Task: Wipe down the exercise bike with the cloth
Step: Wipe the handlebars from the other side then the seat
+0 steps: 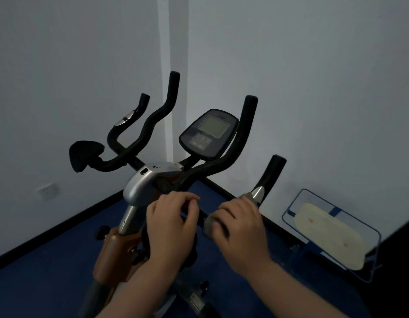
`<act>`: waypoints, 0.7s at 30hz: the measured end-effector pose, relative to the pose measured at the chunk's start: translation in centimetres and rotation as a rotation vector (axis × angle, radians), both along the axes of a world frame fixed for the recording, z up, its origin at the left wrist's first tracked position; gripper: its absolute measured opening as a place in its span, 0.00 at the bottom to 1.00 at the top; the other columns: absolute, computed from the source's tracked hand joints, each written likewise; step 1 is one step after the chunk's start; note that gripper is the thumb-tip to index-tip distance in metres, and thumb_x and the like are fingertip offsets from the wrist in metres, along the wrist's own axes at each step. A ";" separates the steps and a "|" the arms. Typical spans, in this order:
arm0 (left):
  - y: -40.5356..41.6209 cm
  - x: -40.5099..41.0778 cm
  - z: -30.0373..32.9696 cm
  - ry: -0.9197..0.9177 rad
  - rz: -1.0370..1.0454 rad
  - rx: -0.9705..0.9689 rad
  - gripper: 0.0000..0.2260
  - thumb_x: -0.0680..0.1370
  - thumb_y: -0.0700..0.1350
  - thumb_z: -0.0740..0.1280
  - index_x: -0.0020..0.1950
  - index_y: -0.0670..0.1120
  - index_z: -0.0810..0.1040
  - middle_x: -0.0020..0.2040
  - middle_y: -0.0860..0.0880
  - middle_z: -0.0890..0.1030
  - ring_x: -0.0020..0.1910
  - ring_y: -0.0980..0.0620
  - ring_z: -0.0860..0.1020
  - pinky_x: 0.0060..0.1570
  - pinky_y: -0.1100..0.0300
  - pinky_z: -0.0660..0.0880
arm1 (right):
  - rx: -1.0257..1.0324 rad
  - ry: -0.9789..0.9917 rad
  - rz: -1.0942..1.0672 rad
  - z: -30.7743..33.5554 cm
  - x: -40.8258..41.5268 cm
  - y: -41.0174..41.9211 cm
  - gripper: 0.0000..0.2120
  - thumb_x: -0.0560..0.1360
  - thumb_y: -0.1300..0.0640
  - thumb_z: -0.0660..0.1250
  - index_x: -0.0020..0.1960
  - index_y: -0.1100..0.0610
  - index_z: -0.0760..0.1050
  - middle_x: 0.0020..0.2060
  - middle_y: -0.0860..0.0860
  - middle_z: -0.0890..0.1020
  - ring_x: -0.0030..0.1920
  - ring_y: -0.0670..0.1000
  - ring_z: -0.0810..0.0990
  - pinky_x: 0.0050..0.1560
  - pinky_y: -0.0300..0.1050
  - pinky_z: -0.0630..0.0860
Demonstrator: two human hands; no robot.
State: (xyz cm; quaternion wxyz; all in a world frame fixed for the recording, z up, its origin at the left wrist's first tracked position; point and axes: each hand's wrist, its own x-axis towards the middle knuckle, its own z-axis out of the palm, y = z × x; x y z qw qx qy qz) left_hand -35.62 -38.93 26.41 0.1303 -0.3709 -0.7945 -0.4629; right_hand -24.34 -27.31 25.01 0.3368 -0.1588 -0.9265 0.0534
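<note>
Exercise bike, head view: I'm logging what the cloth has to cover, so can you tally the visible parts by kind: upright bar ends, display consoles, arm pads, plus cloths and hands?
Upright bar ends: 4
Display console: 1
Arm pad: 1
Grey cloth: 1, gripped by the right hand
Hands: 2, left hand, right hand
Total: 9

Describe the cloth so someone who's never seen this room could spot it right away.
Find the exercise bike in the corner of the room and follow its handlebar toward the near right end. There the right hand grips a small grey cloth around the bar. It is the only soft, pale thing against the black tubing.
</note>
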 end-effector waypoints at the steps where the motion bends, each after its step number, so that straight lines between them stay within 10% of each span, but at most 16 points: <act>1: 0.7 0.2 0.4 -0.025 -0.039 -0.022 0.05 0.78 0.44 0.66 0.46 0.55 0.78 0.40 0.60 0.77 0.42 0.62 0.74 0.53 0.61 0.62 | 0.015 0.013 -0.004 -0.3 -0.2 -0.2 0.09 0.76 0.51 0.63 0.44 0.53 0.80 0.43 0.47 0.79 0.47 0.48 0.77 0.65 0.53 0.69; 6: 1.9 0.0 0.8 0.039 0.000 -0.122 0.04 0.77 0.45 0.68 0.46 0.56 0.79 0.39 0.60 0.78 0.40 0.61 0.74 0.44 0.57 0.70 | 0.336 -0.076 0.271 1.9 2.0 6.4 0.10 0.79 0.51 0.63 0.51 0.54 0.82 0.49 0.51 0.81 0.48 0.53 0.79 0.62 0.53 0.72; 11: 1.9 -0.1 0.9 0.094 -0.026 -0.202 0.04 0.76 0.50 0.68 0.46 0.60 0.80 0.41 0.65 0.77 0.42 0.64 0.73 0.42 0.60 0.68 | 0.159 0.183 0.082 2.1 1.5 9.1 0.08 0.76 0.59 0.65 0.49 0.61 0.82 0.50 0.56 0.81 0.52 0.57 0.78 0.64 0.59 0.69; 15: 1.7 0.0 0.8 0.115 -0.089 -0.266 0.11 0.76 0.58 0.60 0.48 0.61 0.81 0.43 0.66 0.79 0.46 0.66 0.76 0.47 0.59 0.69 | 0.291 0.110 0.344 -0.4 1.1 7.3 0.08 0.78 0.54 0.65 0.48 0.57 0.80 0.50 0.54 0.80 0.54 0.55 0.76 0.64 0.55 0.70; 21: 1.9 0.3 0.8 0.024 -0.035 -0.026 0.11 0.75 0.55 0.61 0.41 0.56 0.82 0.39 0.62 0.81 0.40 0.62 0.79 0.40 0.53 0.77 | 0.379 0.082 0.356 3.9 1.4 13.3 0.08 0.77 0.57 0.65 0.49 0.59 0.82 0.46 0.55 0.81 0.48 0.56 0.78 0.59 0.53 0.73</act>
